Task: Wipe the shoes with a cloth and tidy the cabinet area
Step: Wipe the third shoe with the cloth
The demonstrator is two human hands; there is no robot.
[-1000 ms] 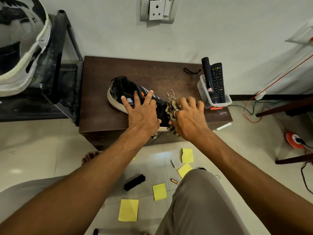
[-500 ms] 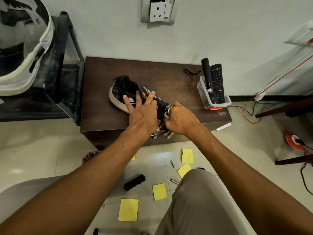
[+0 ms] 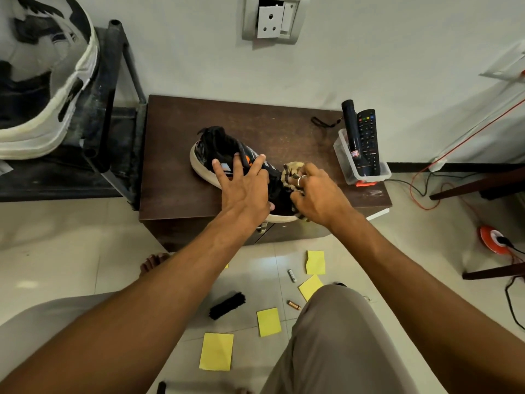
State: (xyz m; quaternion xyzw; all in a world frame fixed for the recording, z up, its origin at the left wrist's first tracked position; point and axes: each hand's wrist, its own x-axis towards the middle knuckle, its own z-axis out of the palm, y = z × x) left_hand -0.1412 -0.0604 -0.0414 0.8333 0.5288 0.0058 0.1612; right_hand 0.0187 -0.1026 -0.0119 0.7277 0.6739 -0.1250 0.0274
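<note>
Shoe (image 3: 220, 145) 1 | cloth (image 3: 289, 172) 1 | batteries (image 3: 292, 275) 2 | remote (image 3: 368, 135) 1 | brush (image 3: 227, 305) 1

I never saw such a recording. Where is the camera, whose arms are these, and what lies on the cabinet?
No machine here: the camera sits on a person's head, looking down, so both arms are that person's. The left hand presses with spread fingers on a black sneaker with a white sole, lying on the dark brown wooden cabinet top. The right hand grips a beige striped cloth against the shoe's toe. A clear plastic box holds a black remote control and a black torch.
</note>
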